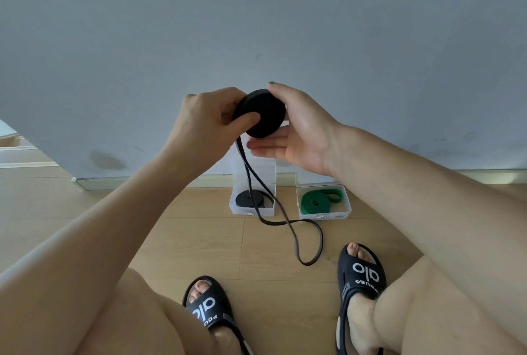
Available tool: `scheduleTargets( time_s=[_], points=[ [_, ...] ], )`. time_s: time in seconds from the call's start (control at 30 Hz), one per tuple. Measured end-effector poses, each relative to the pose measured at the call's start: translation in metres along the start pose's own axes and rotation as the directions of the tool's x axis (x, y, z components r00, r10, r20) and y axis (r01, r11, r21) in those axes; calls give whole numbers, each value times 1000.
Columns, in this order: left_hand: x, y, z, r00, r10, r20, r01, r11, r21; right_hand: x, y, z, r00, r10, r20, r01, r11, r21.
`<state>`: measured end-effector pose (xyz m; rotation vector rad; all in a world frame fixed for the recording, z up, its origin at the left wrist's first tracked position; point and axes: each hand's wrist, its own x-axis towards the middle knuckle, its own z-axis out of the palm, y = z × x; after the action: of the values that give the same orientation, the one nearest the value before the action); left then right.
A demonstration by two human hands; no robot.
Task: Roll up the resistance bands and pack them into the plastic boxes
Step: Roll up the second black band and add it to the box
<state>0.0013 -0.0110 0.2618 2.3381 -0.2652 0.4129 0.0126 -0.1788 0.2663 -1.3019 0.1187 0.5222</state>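
Black resistance band roll (260,113) held mid-air at frame centre. Left hand (205,123) grips roll, thumb pressed on face. Right hand (296,132) cups roll, fingers nearly straight. Loose tail (288,229) hangs toward 6 o'clock onto wooden floor (114,212), across left plastic box (252,199).

left hand (204,123) pinches black roll (261,113) | right hand (296,132) cups it | tail (285,223) hangs to floor (185,235)
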Motion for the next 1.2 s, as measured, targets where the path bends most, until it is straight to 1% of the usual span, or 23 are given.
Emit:
scheduleTargets(
  time_s=[0.07,0.13,0.3,0.4,0.53,0.63,0.73,0.8,1.03,1.1,1.13,1.2],
  points=[
    [-1,1,1,1000,18,9,-18,1000,26,0,0,0,999,-38,-7,37,993,-112],
    [-1,3,2,1000,0,-1,0,1000,20,2,1,1,998,-62,-11,60,989,-133],
    [-2,5,-1,996,-78,-33,73,989,-126,-2,0,1,1000,-15,1,15,997,76],
    [-2,6,-2,997,-62,-39,56,991,-122,-1,-1,-2,1000,-26,-4,26,998,53],
    [-2,5,-1,996,-94,5,93,981,-170,2,0,-1,999,-42,-22,43,998,41],
    [-2,4,1,992,-121,24,124,977,-175,3,1,-1,1000,-16,-21,18,995,99],
    [-1,4,1,992,-124,-7,121,975,-185,3,2,0,1000,11,-22,-7,986,166],
    [-1,3,1,993,-116,-14,111,976,-187,3,3,0,999,22,-24,-17,983,182],
    [-2,0,3,996,-92,22,93,992,-85,3,3,1,999,25,-21,-20,981,192],
    [-1,-1,0,997,-77,9,77,995,-58,3,2,1,1000,12,-6,-10,985,169],
    [-1,-1,-1,998,-66,2,66,997,-36,3,2,1,1000,-7,-3,7,993,119],
    [0,-1,-1,999,-40,-13,41,999,25,4,3,3,998,-58,-10,58,996,-64]
  ],
)
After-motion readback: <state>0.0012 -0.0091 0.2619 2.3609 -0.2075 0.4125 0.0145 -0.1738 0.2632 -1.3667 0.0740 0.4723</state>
